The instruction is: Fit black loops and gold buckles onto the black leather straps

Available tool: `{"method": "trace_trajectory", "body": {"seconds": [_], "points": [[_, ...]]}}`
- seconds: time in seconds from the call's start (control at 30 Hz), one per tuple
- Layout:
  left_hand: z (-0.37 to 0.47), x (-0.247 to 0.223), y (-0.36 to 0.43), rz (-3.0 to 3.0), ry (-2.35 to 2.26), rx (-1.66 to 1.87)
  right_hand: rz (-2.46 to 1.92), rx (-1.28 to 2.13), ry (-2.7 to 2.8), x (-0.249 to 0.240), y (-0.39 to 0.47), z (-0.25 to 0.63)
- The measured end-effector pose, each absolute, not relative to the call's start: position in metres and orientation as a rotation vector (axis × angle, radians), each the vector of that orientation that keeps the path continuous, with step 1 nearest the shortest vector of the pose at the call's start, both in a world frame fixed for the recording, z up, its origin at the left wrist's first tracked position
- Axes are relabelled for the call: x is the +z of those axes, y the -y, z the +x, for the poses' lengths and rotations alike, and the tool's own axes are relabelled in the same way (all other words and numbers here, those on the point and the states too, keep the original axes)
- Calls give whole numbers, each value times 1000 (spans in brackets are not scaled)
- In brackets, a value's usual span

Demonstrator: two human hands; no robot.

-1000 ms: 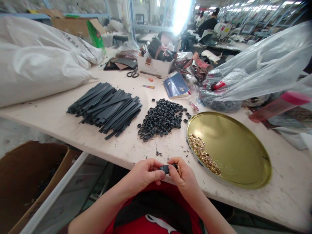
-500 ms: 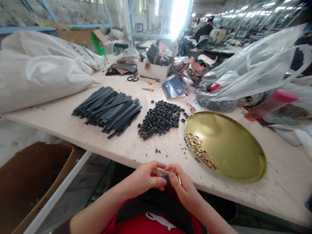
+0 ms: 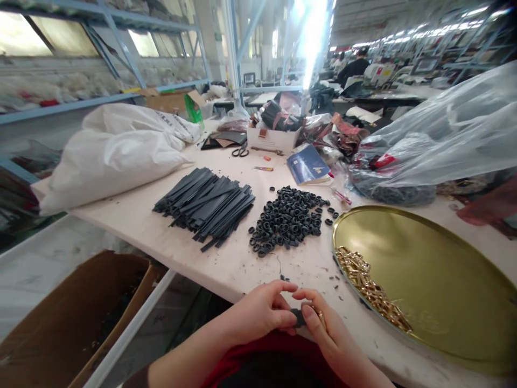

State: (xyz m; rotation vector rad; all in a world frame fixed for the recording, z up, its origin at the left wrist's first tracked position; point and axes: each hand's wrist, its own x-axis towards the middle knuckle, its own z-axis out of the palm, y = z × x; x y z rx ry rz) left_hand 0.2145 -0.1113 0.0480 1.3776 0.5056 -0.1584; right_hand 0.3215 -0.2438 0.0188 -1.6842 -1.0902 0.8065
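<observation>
At the table's near edge, my left hand (image 3: 266, 311) pinches one end of a short dark strap piece (image 3: 299, 318) between thumb and fingers. My right hand (image 3: 325, 328) grips the other end, thumb on top. A gold metal buckle (image 3: 322, 318) shows partly among the right fingers; the rest of it is hidden. Beyond the hands lies a heap of small dark loops (image 3: 288, 218). Left of that heap is a pile of flat dark strips (image 3: 205, 205). Gold metal pieces (image 3: 371, 288) lie along the left side of a round golden tray (image 3: 440, 258).
A white sack (image 3: 117, 156) lies on the table's left, above a cardboard box (image 3: 76, 312) on the lower left. Scissors (image 3: 240, 151), a blue booklet (image 3: 307, 164) and a filled white box (image 3: 272, 141) are farther back. A clear plastic bag (image 3: 444, 134) bulges at right.
My view has tilted up and turned left, so the table's contents appear farther right and lower. Both hands keep hold of the strap piece, with little change in their grip.
</observation>
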Motion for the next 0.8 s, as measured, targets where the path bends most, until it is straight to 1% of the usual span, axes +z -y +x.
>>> {"method": "trace_trajectory", "body": {"seconds": [0.13, 0.37, 0.5, 0.67, 0.73, 0.8], "points": [[218, 40, 107, 1331, -534, -117, -1651, 852, 1068, 15, 234, 320], [220, 55, 92, 1141, -539, -198, -1669, 851, 993, 12, 229, 329], [220, 48, 93, 1139, -548, -182, -1662, 866, 945, 11, 229, 323], [223, 40, 98, 1427, -478, -195, -1680, 805, 943, 2, 223, 317], [226, 46, 85, 1683, -461, -163, -1754, 745, 984, -1, 218, 323], [231, 56, 57, 2051, -521, -59, -1871, 618, 1072, -4, 213, 335]]}}
